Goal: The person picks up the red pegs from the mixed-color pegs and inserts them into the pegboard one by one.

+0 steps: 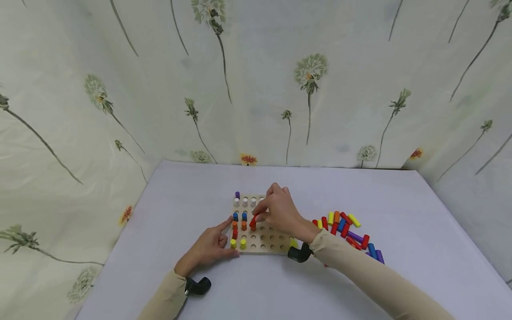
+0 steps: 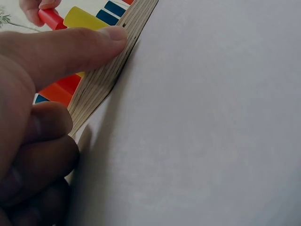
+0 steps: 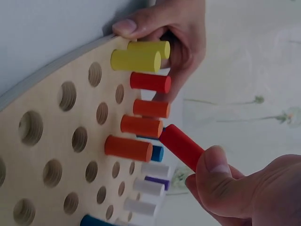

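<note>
A wooden pegboard [image 1: 248, 250] with rows of round holes lies on the table. My left hand [image 1: 209, 245] holds its near left corner, thumb [image 2: 106, 44] against the near edge, index finger along the left side, other fingers curled. My right hand [image 1: 280, 211] pinches a red peg [image 3: 182, 147] by one end between thumb and fingers. The peg slants above the board, its free end close by the tops of the orange pegs [image 3: 128, 148]. Yellow pegs [image 3: 136, 60], one red peg [image 3: 150, 82], blue pegs [image 1: 244, 216], white pegs [image 1: 245, 202] and a purple peg [image 1: 238, 194] stand in holes.
Right of the board lies a loose pile of red, yellow, orange, blue and purple pegs [image 1: 348, 229], partly behind the right forearm. A black wrist camera [image 1: 198, 286] is strapped to each wrist. Dandelion-print cloth [image 1: 256, 89] hangs behind the white table [image 1: 256, 293].
</note>
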Available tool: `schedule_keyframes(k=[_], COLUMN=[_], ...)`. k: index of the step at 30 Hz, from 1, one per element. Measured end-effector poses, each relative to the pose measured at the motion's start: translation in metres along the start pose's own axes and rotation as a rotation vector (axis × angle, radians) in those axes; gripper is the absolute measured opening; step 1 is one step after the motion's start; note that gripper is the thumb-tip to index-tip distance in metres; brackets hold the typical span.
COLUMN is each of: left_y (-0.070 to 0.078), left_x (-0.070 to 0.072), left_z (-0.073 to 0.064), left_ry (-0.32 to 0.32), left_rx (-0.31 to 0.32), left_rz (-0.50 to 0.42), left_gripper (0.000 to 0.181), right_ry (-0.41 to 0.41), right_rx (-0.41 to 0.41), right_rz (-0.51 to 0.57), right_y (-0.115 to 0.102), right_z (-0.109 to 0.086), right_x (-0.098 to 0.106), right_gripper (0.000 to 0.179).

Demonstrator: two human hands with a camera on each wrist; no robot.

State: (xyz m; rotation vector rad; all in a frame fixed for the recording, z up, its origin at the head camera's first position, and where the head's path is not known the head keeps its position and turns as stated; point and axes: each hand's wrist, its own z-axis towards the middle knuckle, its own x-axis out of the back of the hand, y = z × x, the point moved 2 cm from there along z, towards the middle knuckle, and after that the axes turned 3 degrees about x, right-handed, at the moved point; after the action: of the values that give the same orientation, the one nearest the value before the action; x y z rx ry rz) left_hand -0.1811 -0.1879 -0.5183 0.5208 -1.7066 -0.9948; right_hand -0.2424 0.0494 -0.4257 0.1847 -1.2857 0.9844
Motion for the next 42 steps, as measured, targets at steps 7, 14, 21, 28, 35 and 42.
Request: schedule_keyframes(k=[7, 14, 21, 28, 35, 42], left_y=[-0.001, -0.002, -0.002, 0.0, 0.001, 0.0], left_x=[-0.003, -0.004, -0.002, -0.001, 0.0, 0.001], left_z=[0.0, -0.002, 0.0, -0.001, 0.0, 0.0], left_ry=[-0.007, -0.02, -0.012, -0.008, -0.004, -0.001], left_rx=[0.016, 0.004, 0.014, 0.01, -0.003, -0.017], left_rz=[-0.008, 0.003, 0.005, 0.011, 0.019, 0.018], left_gripper=[0.103, 0.103, 0.103, 0.102, 0.102, 0.102], right_ry=[-0.025, -0.06, -0.074, -0.088, -0.093, -0.095], right_rx=[0.073, 0.091, 0.108, 0.096, 0.122, 0.171], right_rz=[0.023, 0.006, 0.013, -0.004, -0.014, -0.089], right_y=[-0.012, -0.02, -0.02, -0.017, -0.018, -0.022], right_z=[0.003, 0.003, 0.006, 0.006, 0.005, 0.006], right_x=[-0.015, -0.027, -0.035, -0.039, -0.038, -0.043], right_gripper=[0.008, 0.008, 0.007, 0.007, 0.009, 0.008])
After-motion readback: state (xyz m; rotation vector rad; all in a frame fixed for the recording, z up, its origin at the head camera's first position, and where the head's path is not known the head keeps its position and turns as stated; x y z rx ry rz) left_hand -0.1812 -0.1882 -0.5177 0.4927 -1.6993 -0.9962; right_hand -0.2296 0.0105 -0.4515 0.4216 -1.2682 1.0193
